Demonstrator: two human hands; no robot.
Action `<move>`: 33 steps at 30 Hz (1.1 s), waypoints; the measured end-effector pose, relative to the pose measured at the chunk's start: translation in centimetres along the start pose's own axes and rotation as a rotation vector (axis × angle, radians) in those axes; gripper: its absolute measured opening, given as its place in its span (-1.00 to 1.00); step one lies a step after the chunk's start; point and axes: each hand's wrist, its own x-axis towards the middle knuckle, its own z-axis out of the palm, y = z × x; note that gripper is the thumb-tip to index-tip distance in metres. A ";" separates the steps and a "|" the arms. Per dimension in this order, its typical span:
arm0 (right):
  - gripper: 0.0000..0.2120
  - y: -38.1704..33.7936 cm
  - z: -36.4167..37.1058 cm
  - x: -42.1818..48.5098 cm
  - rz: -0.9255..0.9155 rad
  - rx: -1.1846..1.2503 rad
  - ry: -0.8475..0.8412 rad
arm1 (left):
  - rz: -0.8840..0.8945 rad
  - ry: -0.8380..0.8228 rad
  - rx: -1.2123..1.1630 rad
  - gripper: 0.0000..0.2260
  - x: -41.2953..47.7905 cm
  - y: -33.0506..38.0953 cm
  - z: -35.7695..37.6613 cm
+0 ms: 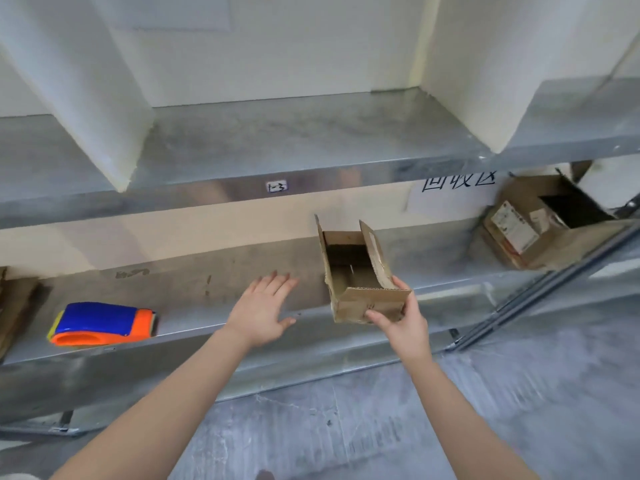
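Cardboard box (358, 275), small, its top flaps standing up, is sitting right of centre in the frame at the front edge of the lower metal shelf (207, 289). At lower left a blue and orange tape dispenser (102, 323) is lying on that shelf, well apart from the work. Near the middle the left hand (265, 310) is hovering flat over the shelf, fingers straight and spread, holding nothing. Further right the right hand (401, 323) is pinching the box's near corner: the thumb is lying on the right rim, and the fingers (377, 317) are curling across the front wall near its bottom. The box is possibly resting on the shelf, though blur is hiding its base. In my judgement the left hand should be steadying the left wall, since a one-corner pinch is letting thin card twist. At far right a larger box (540, 226) is sitting.
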 end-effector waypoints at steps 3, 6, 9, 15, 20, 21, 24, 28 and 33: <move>-0.26 1.2 -6.8 1.5 -0.013 -0.015 -0.004 | 0.019 0.018 0.042 -0.28 3.0 5.5 0.4; -0.27 2.2 -13.3 2.8 -0.001 -0.024 -0.012 | 0.016 0.031 0.042 -0.29 5.6 11.2 1.0; -0.27 3.2 -19.0 4.3 -0.006 -0.038 -0.012 | 0.021 0.022 0.052 -0.29 8.7 16.5 1.3; -0.28 6.0 -27.3 8.2 0.049 -0.069 0.034 | 0.096 -0.034 0.014 -0.31 15.8 25.7 2.6; -0.31 7.8 -30.9 12.9 0.056 -0.088 0.048 | 0.120 -0.084 -0.042 -0.31 22.1 30.6 4.3; -0.32 7.9 -31.3 13.8 0.053 -0.093 0.052 | 0.108 -0.096 -0.067 -0.31 23.3 31.3 4.7; -0.30 8.7 -32.4 16.5 0.057 -0.096 0.061 | 0.031 -0.148 -0.221 -0.30 26.4 33.2 5.6; -0.28 10.3 -32.9 18.7 0.107 -0.066 0.114 | -0.164 -0.226 -0.667 -0.31 29.0 35.3 6.6; -0.37 11.3 -31.5 19.6 0.127 -0.132 0.256 | -0.362 -0.192 -0.937 -0.34 30.2 36.8 8.1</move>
